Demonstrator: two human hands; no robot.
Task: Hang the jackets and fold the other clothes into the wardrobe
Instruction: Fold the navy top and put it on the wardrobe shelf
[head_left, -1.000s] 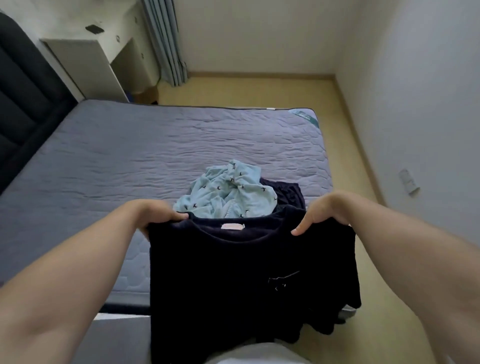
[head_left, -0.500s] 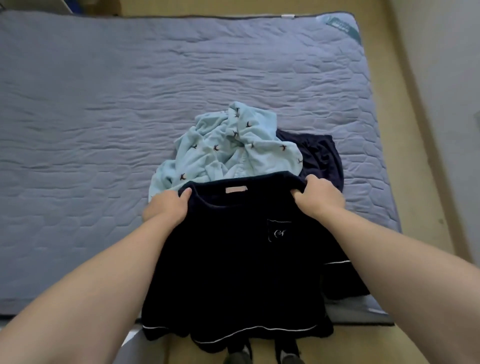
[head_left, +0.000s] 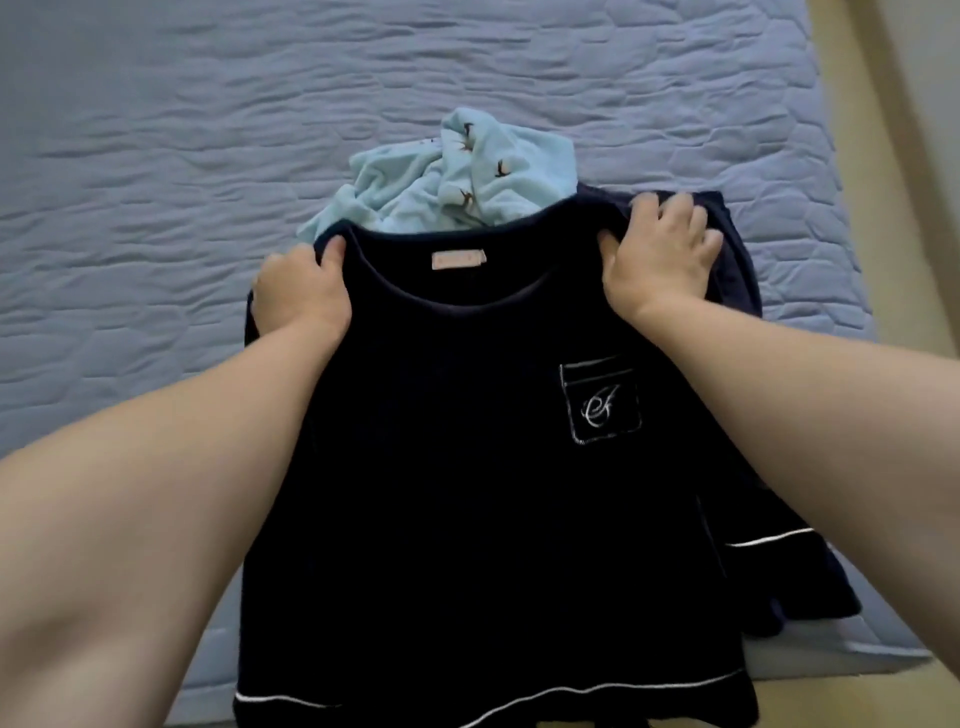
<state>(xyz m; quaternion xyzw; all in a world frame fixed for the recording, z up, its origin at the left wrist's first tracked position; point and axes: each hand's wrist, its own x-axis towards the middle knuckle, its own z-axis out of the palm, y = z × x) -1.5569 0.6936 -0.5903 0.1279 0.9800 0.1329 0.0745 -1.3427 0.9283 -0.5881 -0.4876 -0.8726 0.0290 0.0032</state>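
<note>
From where I stood, the person was bent over the near edge of the bed (head_left: 156, 156), spreading a dark shirt (head_left: 467, 493) face up, ready for folding. The left hand (head_left: 304, 291) gripped the shirt's left shoulder, fingers curled under the cloth and the thumb lying on top beside the collar. Between the hands the neckline was open, a small pink label (head_left: 458, 259) showing inside it. Just beyond the collar lay a crumpled blue garment (head_left: 457, 176), and the shirt's top edge rested on it. Further right a chest pocket (head_left: 600, 402) with pale stitching lay flat. The right hand (head_left: 657, 254) held the other shoulder, fingers bent over its far edge and the thumb by the collar. Under that hand another dark garment (head_left: 737, 270) spread toward the right edge of the bed, and the shirt's sleeve (head_left: 779, 571) sat bunched near the near right corner.

To my eye the shirt was not yet lying true. Its hem hung off the near edge and its collar rode up on the blue heap. I would have drawn both shoulders apart evenly, then shifted the shirt to the bare stretch on the left, so that it lay wholly on the bed and nothing lumpy was beneath it. Then the bunched sleeve wanted straightening before any fold, or the crease would go crooked.
</note>
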